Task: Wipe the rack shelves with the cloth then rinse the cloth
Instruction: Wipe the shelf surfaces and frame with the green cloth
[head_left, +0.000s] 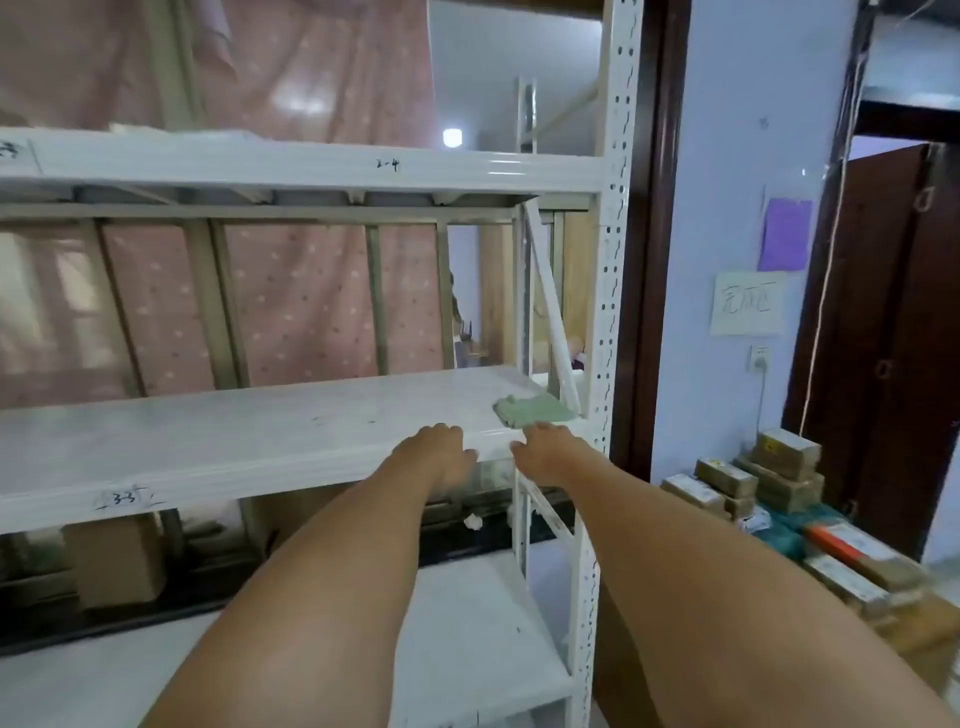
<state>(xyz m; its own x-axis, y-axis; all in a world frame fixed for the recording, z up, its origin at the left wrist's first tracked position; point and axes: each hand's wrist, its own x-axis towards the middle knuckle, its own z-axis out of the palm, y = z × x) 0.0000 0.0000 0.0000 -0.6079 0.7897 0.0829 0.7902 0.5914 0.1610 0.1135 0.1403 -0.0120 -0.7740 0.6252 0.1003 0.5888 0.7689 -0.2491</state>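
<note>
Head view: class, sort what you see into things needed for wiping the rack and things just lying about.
Job: cloth, middle shelf, upper shelf, lower shelf, left hand, right hand.
Lying about: stacked boxes, purple note, white paper sign, pink curtain.

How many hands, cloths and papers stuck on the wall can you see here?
Hands: 2, the left hand and the right hand
Cloths: 1, the green cloth
Wall papers: 2, the purple paper and the white paper
Total: 5
</note>
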